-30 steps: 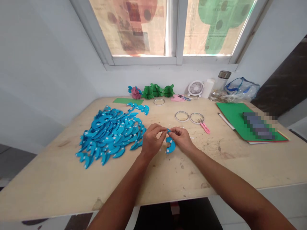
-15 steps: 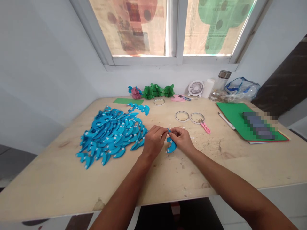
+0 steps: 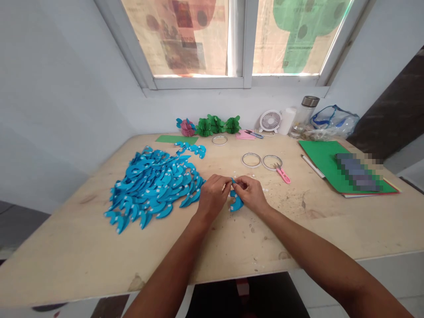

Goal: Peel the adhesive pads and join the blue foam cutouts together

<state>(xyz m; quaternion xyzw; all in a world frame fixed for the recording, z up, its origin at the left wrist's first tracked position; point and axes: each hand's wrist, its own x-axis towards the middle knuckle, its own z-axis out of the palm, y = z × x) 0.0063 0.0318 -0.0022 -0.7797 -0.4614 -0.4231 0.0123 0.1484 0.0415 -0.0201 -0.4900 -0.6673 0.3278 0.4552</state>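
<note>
**Both hands pinched on one blue cutout**

Nearest us, our forearms run in from the bottom edge and meet over the middle of the wooden table [image 3: 82, 260]. Our left hand [image 3: 212, 196] and right hand [image 3: 253, 194] are closed on the same blue paper cutout [image 3: 236, 201], thumbs and forefingers pinched at its upper end, the curved lower part hanging just above the table between the wrists. We judge the step in hand to be fine fingertip work on that piece, perhaps at one of its small white tabs. The next move calls for a steady pinch and small motions, so the thin paper does not crease.

To the left lies the pile of blue cutouts [image 3: 152, 187], near our left hand but apart from it. Farther off are two tape rings [image 3: 251, 160], pink snips [image 3: 282, 175] and a green folder [image 3: 331, 165].

The fingertips cover the cutout's top, so what they do there is hidden. Part of the folder is blurred out.
</note>
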